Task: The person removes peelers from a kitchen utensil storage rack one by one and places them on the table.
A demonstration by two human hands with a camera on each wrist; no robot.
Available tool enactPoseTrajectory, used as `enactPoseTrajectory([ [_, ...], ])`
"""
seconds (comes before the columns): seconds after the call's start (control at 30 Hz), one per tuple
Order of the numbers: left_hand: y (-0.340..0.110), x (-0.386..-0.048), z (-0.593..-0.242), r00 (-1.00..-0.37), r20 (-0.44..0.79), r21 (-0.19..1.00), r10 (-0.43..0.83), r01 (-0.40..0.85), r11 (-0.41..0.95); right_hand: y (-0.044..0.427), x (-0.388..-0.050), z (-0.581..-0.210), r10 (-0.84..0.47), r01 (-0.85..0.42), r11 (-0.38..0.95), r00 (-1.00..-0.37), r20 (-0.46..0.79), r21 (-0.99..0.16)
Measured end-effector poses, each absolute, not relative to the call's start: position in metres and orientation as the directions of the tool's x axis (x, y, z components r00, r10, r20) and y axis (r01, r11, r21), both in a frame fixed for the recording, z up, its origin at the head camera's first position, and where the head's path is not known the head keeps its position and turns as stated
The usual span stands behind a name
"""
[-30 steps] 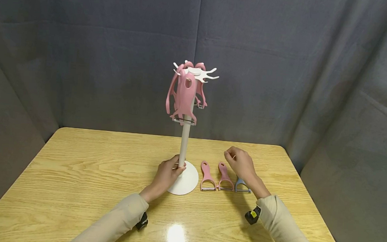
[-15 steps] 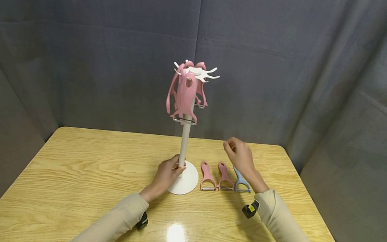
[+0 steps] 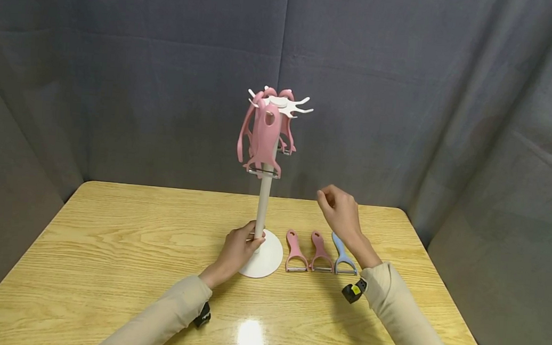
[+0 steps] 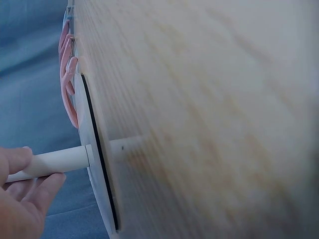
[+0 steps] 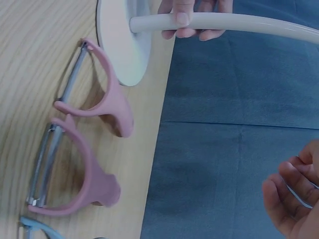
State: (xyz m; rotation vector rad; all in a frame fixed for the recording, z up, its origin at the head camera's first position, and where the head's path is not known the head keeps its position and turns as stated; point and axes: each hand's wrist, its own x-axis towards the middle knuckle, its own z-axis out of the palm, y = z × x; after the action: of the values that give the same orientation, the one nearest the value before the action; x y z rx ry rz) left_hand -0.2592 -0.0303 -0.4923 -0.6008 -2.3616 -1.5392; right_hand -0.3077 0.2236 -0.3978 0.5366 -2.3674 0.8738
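In the middle of the head view we see the left grip (image 3: 237, 250) closed round the lower part of a white pole (image 3: 264, 198), just above its round base (image 3: 270, 257). The left wrist view shows us the fingers pinching the pole from opposite sides, at the lower left of the frame.

Right of centre we find the right grip (image 3: 340, 212), raised above the bench (image 3: 130, 269). Its fingers are loosely bent in toward the thumb, with a small gap between them at the right edge of the right wrist view, and we see nothing held in it.

Below it, three peelers lie in a row to the right of the base: a left pink peeler (image 3: 295, 247) nearest the base, a middle pink peeler (image 3: 319, 247), and a blue peeler (image 3: 340, 251) at the right end. We see all three with their blades toward the bottom of the frame, well apart from the right grip.

At upper centre, a white hook rack (image 3: 290, 106) tops the pole. Several pink peelers hang there, mostly on its left and far sides; we see the front hanging peeler (image 3: 265, 137) most plainly. A grey curtain (image 3: 165, 106) fills the upper frame.
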Motion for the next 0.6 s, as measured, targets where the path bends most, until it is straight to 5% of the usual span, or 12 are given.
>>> enactPoseTrajectory([
  [0.6,-0.031,-0.259,-0.492,-0.879,0.431,0.804,0.205,0.477,0.354,0.204,-0.315,-0.362,-0.14,-0.611,0.65,-0.68,0.719,-0.451],
])
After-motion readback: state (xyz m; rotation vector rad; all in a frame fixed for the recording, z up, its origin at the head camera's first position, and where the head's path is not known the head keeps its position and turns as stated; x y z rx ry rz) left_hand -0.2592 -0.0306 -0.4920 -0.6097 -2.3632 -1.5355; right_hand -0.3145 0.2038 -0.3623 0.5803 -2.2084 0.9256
